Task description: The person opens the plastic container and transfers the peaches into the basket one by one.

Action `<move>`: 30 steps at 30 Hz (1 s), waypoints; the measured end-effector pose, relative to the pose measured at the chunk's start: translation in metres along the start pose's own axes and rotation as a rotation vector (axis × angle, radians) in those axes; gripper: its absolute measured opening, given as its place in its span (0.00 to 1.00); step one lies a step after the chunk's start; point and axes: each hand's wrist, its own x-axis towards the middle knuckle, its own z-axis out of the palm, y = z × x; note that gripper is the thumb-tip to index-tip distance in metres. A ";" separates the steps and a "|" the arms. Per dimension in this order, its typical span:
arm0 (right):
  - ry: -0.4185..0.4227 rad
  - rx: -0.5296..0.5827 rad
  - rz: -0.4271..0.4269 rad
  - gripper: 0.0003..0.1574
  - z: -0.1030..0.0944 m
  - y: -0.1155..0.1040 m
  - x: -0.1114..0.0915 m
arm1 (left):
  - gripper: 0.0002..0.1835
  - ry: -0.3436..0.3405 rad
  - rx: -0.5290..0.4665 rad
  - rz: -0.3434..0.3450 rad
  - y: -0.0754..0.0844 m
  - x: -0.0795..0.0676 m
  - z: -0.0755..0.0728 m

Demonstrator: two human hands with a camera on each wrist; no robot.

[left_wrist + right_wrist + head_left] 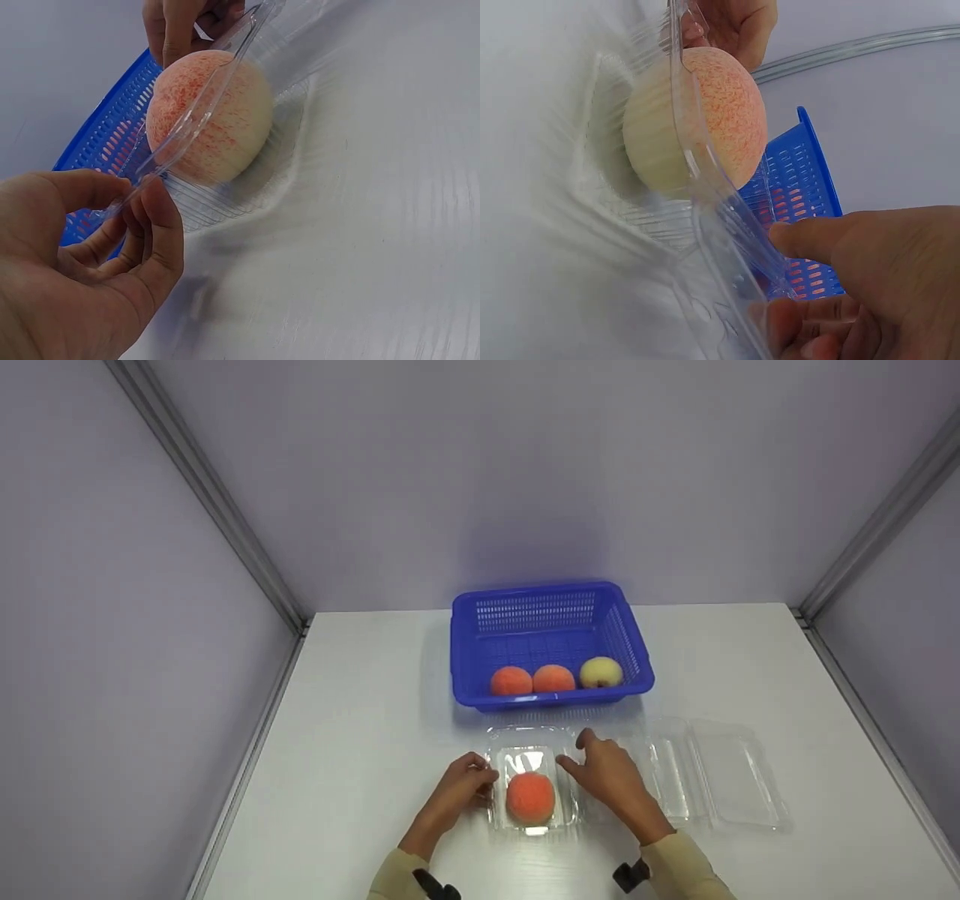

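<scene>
A peach (530, 798), orange-red on top and pale below, sits in the near part of a clear plastic clamshell box (517, 740). At the box's left rim, my left hand (463, 786) pinches the plastic between thumb and fingers, as the left wrist view shows. My right hand (616, 777) is over the box's right edge, thumb and forefinger spread apart. In the right wrist view its thumb (799, 238) is at the clear plastic, and the other fingers are partly hidden behind the rim.
Behind the box stands a blue basket (465, 649) holding two orange peaches (511, 681) and a pale yellow fruit (601, 673) along its near side. Another clear clamshell box (739, 780) lies opened out at the right on the white table (337, 780). Pale walls enclose the back and sides.
</scene>
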 end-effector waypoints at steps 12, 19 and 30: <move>0.003 0.020 0.021 0.25 0.006 -0.007 -0.002 | 0.08 -0.031 -0.009 -0.001 0.000 -0.002 -0.003; 0.021 0.031 0.014 0.22 0.008 -0.009 -0.003 | 0.09 -0.051 0.014 0.007 0.003 -0.003 -0.006; 0.018 0.037 0.036 0.22 0.007 -0.010 -0.003 | 0.13 0.087 0.375 0.130 0.027 -0.004 -0.018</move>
